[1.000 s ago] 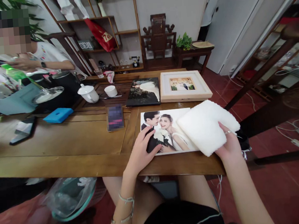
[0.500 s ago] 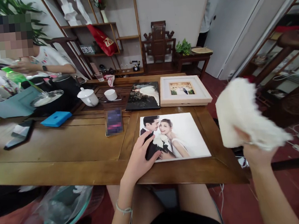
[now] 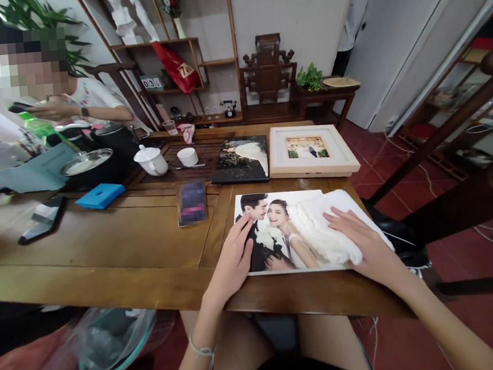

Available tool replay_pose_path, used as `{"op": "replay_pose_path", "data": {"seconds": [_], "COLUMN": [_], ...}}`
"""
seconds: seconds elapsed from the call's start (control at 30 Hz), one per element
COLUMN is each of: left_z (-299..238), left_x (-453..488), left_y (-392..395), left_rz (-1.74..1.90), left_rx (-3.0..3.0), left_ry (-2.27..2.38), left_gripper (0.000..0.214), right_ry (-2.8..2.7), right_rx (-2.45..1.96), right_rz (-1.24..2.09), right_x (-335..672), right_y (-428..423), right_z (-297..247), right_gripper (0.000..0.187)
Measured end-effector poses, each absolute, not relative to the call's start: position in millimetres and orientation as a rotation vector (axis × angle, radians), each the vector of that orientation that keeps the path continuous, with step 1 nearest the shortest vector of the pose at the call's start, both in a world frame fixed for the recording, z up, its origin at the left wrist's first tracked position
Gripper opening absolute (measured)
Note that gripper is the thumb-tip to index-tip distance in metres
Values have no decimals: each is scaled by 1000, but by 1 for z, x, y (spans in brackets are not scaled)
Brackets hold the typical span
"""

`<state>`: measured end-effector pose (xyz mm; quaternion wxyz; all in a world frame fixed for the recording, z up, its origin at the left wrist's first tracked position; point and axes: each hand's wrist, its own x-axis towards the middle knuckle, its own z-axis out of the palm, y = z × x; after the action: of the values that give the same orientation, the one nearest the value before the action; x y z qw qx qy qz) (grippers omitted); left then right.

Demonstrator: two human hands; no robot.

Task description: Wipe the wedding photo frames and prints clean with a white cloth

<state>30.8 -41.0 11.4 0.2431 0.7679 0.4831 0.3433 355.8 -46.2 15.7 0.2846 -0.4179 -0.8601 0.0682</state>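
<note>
A wedding photo panel (image 3: 274,263) lies flat near the table's front edge. My left hand (image 3: 237,255) rests on its left side, fingers stretched out and the thumb apart. Over the panel's right part lies a folded white towel (image 3: 318,219), which hides that side of the picture. My right hand (image 3: 363,241) grips the towel from the right, fingers laid over its top and pressing it onto the panel; the thumb is mostly hidden.
Behind the panel lie a dark photo panel (image 3: 244,159) and a light wooden frame (image 3: 348,161). A phone (image 3: 191,203), a blue block (image 3: 100,195), a lidded white cup (image 3: 151,160) and a small white cup (image 3: 187,157) stand leftward. A person (image 3: 105,105) sits at the far left.
My right hand has brought the towel from the air at the right down onto the panel's right part. My left hand has stayed on the panel's left side.
</note>
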Motion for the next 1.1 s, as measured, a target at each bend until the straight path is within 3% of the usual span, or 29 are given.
{"op": "replay_pose_path", "data": {"seconds": [0.5, 0.7, 0.83, 1.1], "left_z": [9, 8, 8, 8], "left_x": [27, 30, 29, 26], "left_y": [-37, -39, -38, -38], "left_rz": [875, 883, 876, 849], "left_rx": [2199, 2227, 2245, 2246], "left_ry": [1340, 1372, 1346, 1344], "left_gripper": [44, 46, 48, 47], "right_ry": [-2355, -2657, -2775, -2373], "right_rx": [-1250, -1068, -895, -1255], "right_rz": [120, 260, 408, 221], "right_x": [339, 313, 307, 325], "right_y": [22, -55, -83, 40], "right_z": [22, 44, 52, 34], "right_gripper": [71, 85, 83, 68]}}
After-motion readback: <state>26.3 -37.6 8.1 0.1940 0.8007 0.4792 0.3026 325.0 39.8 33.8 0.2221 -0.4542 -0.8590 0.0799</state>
